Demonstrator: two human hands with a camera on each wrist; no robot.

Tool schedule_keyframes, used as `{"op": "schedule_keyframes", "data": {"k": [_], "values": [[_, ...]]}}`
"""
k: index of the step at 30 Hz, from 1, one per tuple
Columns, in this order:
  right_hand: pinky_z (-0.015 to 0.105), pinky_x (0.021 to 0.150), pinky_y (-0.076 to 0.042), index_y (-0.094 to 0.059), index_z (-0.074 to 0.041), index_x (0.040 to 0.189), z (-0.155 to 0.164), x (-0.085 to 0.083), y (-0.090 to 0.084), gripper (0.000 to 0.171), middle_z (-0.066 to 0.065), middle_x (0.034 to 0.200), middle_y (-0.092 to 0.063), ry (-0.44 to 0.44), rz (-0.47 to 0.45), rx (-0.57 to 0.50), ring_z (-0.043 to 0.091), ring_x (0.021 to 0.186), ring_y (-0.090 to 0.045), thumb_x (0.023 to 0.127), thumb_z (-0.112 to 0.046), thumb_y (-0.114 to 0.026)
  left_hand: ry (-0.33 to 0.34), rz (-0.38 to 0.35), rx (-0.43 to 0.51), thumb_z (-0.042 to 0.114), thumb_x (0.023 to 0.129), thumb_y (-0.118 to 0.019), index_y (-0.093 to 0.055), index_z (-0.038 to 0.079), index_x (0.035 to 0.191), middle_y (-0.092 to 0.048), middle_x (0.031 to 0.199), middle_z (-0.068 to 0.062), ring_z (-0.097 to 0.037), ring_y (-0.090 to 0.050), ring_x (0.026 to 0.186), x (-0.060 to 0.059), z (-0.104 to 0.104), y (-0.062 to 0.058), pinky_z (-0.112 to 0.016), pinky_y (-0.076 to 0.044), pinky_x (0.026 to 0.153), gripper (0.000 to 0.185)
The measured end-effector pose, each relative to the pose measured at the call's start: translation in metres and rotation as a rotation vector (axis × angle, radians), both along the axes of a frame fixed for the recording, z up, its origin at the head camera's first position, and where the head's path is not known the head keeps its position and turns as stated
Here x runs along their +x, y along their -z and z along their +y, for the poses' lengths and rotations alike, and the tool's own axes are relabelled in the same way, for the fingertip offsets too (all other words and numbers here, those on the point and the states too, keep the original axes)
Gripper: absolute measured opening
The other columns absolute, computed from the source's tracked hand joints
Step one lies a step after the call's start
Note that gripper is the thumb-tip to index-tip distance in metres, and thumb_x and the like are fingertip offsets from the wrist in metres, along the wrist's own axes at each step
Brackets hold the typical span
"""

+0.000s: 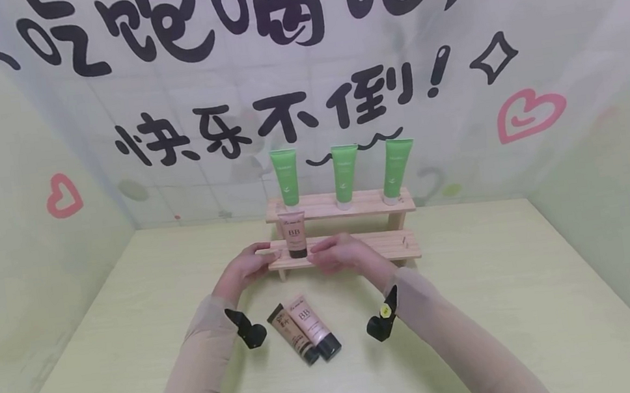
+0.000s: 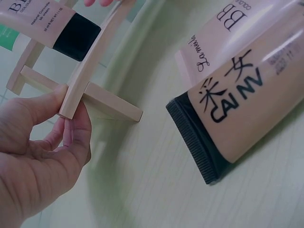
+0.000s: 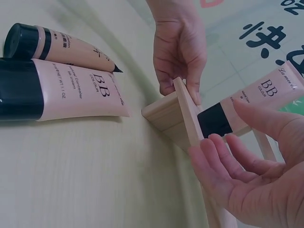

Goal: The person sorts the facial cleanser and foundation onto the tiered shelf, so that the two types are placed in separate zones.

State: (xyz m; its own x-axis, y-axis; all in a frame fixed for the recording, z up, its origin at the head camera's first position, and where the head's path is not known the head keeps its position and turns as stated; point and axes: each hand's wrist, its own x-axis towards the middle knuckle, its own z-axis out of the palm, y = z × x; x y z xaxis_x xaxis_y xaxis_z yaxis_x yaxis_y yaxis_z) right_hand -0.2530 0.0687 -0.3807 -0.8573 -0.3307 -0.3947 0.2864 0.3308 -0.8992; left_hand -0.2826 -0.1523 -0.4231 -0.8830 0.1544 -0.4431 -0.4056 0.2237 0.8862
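A two-tier wooden rack point(image 1: 368, 242) stands at the back of the table. A beige BB tube point(image 1: 294, 233) stands cap-down on the left part of its lower shelf point(image 3: 187, 111). My left hand point(image 1: 246, 264) pinches that shelf's left end, thumb on top and fingers beneath point(image 2: 71, 108). My right hand point(image 1: 336, 253) is just right of the tube. Its nearly straight fingers point(image 3: 223, 152) touch the shelf's front edge and its thumb is lifted beside the tube's black cap point(image 3: 213, 121). Two more beige tubes point(image 1: 312, 325) point(image 1: 290, 330) lie on the table between my forearms.
Three green tubes point(image 1: 345, 173) stand in a row on the rack's upper shelf. The pale green table point(image 1: 511, 303) is closed in by printed walls at the back and on both sides. The two lying tubes point(image 3: 71, 92) point their black caps toward me.
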Motion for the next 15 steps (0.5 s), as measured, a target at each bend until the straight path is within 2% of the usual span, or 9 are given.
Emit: {"op": "schedule_keyframes", "data": {"k": [5, 9, 15], "values": [[0.038, 0.087, -0.052, -0.057, -0.002, 0.118, 0.002, 0.004, 0.003, 0.038, 0.018, 0.113, -0.063, -0.045, -0.016, 0.004, 0.032, 0.105, -0.06, 0.083, -0.016, -0.065, -0.001, -0.002, -0.005, 0.013, 0.092, -0.052, -0.024, 0.0, 0.141, -0.038, 0.136, -0.021, -0.022, -0.05, 0.111, 0.0, 0.0, 0.0, -0.036, -0.037, 0.107, 0.057], [0.037, 0.085, -0.053, -0.059, 0.0, 0.116, 0.004, 0.011, 0.007, 0.037, 0.018, 0.11, -0.064, -0.121, -0.005, 0.021, 0.031, 0.101, -0.062, 0.083, -0.015, -0.065, -0.004, -0.008, 0.005, 0.013, 0.092, -0.052, -0.024, 0.0, 0.141, -0.038, 0.136, -0.021, -0.021, -0.05, 0.109, -0.001, 0.0, 0.0, -0.036, -0.037, 0.106, 0.058], [0.037, 0.084, -0.054, -0.057, 0.003, 0.117, 0.007, 0.018, 0.018, 0.037, 0.02, 0.112, -0.063, -0.231, -0.023, 0.044, 0.03, 0.1, -0.063, 0.085, -0.015, -0.062, -0.007, -0.012, 0.018, 0.012, 0.092, -0.052, -0.023, 0.0, 0.141, -0.037, 0.138, -0.023, -0.028, -0.046, 0.12, -0.001, 0.001, 0.001, -0.037, -0.035, 0.108, 0.059]]}}
